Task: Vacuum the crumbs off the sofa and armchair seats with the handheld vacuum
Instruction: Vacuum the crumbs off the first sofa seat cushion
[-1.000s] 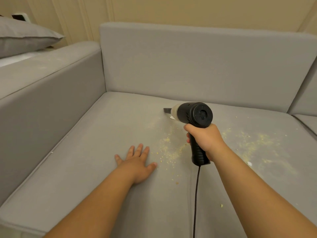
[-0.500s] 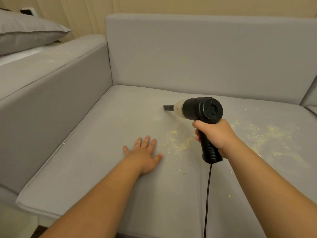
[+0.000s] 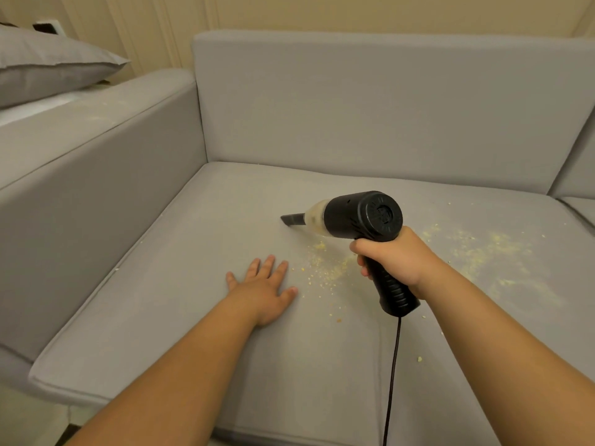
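A grey pillow (image 3: pixel 48 69) lies at upper left, beyond the sofa's grey armrest (image 3: pixel 96 133), whose flat top carries a faint dusting of crumbs. Behind both runs a cream wall (image 3: pixel 354 11). The grey back cushion (image 3: pixel 370 107) stands upright behind the grey seat cushion (image 3: pixel 161 300).

The left hand (image 3: pixel 262 289) rests palm down on the seat cushion, fingers straight and slightly spread, holding nothing. Just to its right lies a patch of yellow crumbs (image 3: pixel 325 268), between the two hands.

The handheld vacuum (image 3: pixel 354 217) is above the seat cushion's middle. Its black nozzle (image 3: pixel 293 218) points left and down, tip at or just above the fabric; contact cannot be confirmed. The right hand (image 3: pixel 396 257) grips the black handle, fingers curled around it directly below the motor housing. A black cord (image 3: pixel 392 381) hangs from the handle base toward the lower edge.

A second, wider scatter of crumbs (image 3: pixel 489 252) lies on the seat to the right of the right hand.
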Demonstrator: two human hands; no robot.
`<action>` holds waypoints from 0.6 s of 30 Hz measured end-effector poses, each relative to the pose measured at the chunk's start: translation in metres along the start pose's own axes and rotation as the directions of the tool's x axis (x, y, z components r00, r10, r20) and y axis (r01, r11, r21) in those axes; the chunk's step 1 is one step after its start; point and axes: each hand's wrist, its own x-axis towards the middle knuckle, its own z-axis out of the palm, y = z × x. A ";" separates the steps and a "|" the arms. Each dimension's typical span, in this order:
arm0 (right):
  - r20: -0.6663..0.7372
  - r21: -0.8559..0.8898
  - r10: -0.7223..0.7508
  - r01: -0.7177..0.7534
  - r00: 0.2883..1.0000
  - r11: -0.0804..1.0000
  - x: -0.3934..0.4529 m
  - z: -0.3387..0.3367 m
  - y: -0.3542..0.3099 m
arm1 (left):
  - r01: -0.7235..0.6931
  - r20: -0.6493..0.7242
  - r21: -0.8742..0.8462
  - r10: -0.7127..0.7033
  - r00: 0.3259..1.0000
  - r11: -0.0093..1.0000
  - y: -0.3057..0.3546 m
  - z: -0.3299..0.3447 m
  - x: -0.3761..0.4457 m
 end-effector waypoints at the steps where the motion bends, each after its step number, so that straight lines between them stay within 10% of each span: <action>1: 0.003 -0.002 0.007 -0.007 1.000 1.000 0.001 -0.003 0.001 | -0.001 -0.002 -0.002 0.001 1.000 1.000 0.000 0.000 0.000; 18: -0.279 0.163 0.061 -0.015 0.958 0.987 0.011 0.003 0.004 | -0.004 0.001 -0.009 0.004 1.000 1.000 -0.002 0.002 0.003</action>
